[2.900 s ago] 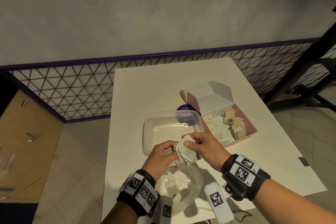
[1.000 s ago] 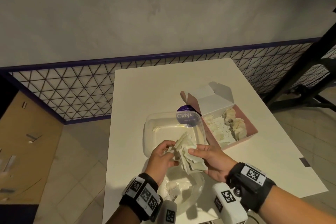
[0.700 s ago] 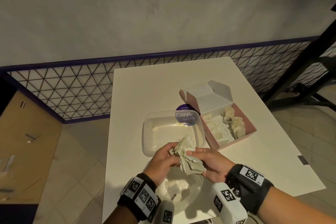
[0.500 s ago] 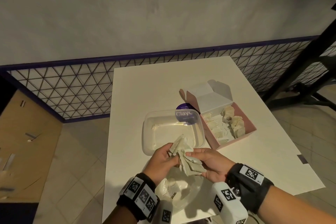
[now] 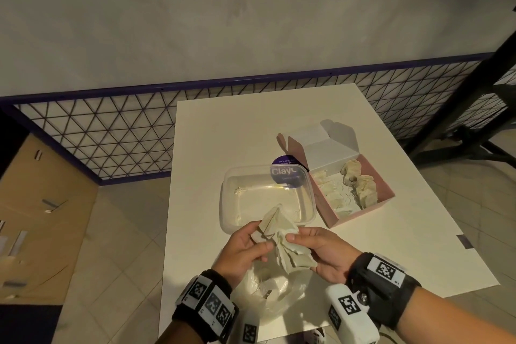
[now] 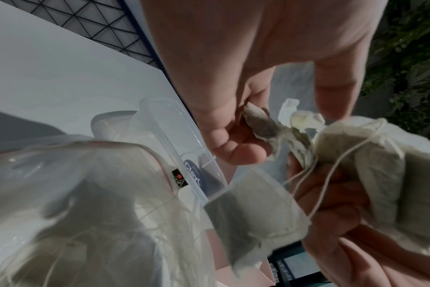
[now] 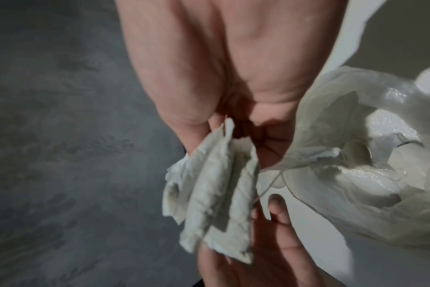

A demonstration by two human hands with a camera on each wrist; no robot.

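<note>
Both hands work on a tangled bunch of pale tea bags [image 5: 291, 253] with white strings, held above the near table edge. My right hand [image 5: 307, 244] grips most of the bunch [image 7: 216, 194], thumb on top and fingers underneath. My left hand [image 5: 261, 236] pinches a single crumpled tea bag [image 6: 263, 126] at the bunch's left side, with strings [image 6: 331, 170] still running between it and the rest. Right below the hands lies a clear plastic bag [image 5: 272, 292] holding more tea bags and strings.
A clear plastic tub [image 5: 224, 198] stands just beyond the hands, a purple round lid [image 5: 283, 160] behind it. To the right is an open pink carton [image 5: 363, 216] with several used tea bags. The white table [image 5: 251, 126] ends near a triangle-mesh fence [image 5: 111, 137].
The bunch was a tight wad between both hands; it now hangs fanned out in my right hand, while my left hand has drawn one bag out to the left.
</note>
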